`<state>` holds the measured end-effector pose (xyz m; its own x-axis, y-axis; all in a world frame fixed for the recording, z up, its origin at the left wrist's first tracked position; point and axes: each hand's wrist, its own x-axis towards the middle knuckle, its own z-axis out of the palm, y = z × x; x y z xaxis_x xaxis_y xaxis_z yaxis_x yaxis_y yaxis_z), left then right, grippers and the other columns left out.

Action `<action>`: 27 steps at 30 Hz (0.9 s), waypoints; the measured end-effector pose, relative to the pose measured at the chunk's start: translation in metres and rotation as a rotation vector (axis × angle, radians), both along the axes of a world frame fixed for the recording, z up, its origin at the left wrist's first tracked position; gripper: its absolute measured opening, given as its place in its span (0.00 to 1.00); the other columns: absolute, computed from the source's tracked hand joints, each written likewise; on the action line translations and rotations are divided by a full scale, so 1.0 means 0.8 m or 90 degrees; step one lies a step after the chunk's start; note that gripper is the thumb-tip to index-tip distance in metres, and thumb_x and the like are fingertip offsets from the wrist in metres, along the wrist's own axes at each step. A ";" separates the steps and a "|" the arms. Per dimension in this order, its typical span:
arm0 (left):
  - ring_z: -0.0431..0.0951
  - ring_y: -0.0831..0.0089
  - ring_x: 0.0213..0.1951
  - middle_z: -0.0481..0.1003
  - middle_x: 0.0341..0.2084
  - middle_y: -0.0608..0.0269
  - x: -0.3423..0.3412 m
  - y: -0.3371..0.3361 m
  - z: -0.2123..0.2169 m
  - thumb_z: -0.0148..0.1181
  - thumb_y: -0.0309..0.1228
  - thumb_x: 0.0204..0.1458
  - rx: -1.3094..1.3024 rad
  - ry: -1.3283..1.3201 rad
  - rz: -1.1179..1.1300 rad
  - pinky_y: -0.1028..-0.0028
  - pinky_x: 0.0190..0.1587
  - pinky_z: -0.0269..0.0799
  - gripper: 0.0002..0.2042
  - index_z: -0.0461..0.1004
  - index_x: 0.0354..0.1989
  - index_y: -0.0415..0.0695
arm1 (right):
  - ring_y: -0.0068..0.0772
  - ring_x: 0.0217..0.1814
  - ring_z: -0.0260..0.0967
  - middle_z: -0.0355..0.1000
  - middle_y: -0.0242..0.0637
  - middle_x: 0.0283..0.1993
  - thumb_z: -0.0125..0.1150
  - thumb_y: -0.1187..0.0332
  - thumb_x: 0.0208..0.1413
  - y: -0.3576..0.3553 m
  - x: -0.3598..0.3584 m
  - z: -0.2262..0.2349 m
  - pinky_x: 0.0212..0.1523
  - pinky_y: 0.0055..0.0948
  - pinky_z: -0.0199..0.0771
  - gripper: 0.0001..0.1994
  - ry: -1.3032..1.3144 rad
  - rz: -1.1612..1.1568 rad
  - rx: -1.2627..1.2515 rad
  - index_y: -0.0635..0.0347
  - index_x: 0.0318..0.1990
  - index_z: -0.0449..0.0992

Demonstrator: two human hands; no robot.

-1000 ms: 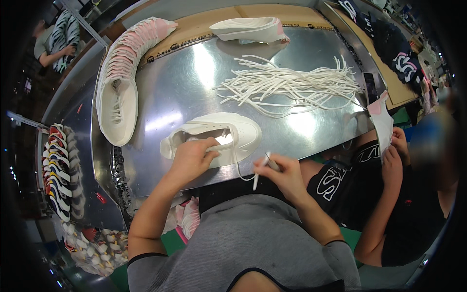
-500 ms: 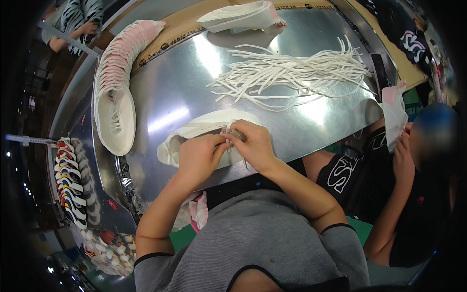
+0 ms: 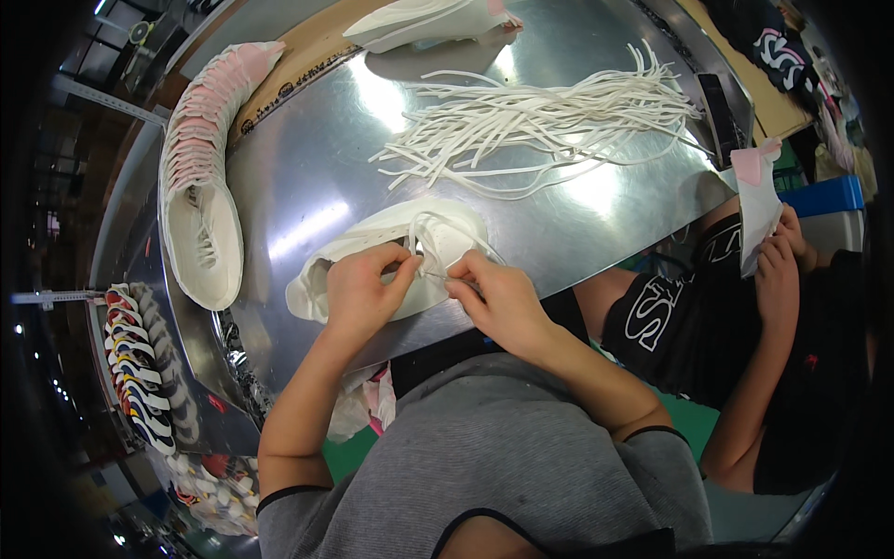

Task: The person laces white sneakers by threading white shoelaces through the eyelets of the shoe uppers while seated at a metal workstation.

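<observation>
On the metal table just in front of me lies a white shoe upper (image 3: 368, 229), its toe pointing right. A white shoelace (image 3: 452, 220) curves in a loop across its front. My left hand (image 3: 365, 291) is closed at the opening, thumb and forefinger pinched at the lace near the eyelets. My right hand (image 3: 500, 300) is closed too, pinching a thin end of the lace at the near side of the upper. A short stretch of lace runs between the two hands. The fingertips hide part of the eyelet row.
A heap of loose white laces (image 3: 549, 135) lies beyond the upper. Nested white-and-pink uppers (image 3: 200, 238) curve along the left; another upper (image 3: 424, 26) lies at the far edge. Colourful shoe parts (image 3: 140, 373) stand lower left. At right a co-worker's hands (image 3: 778, 252) hold a white piece.
My hands have moved apart, the right one nearer me and rightward. The lace loop now shows over the upper. The whole view has shifted slightly.
</observation>
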<state>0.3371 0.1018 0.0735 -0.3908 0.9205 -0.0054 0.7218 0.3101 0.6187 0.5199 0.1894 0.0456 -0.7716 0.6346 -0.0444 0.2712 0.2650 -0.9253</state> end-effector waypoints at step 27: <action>0.78 0.57 0.33 0.77 0.30 0.56 0.021 -0.053 0.012 0.57 0.25 0.55 0.193 0.135 -0.133 0.63 0.37 0.73 0.07 0.76 0.41 0.39 | 0.26 0.43 0.67 0.70 0.40 0.43 0.75 0.67 0.47 0.071 0.000 0.009 0.37 0.23 0.70 0.27 0.024 -0.040 -0.088 0.60 0.48 0.62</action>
<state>0.3540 0.0591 0.0832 -0.1590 0.9273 0.3389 0.8710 -0.0298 0.4904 0.5200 0.2460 0.0530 -0.7329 0.6720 -0.1064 0.2476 0.1177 -0.9617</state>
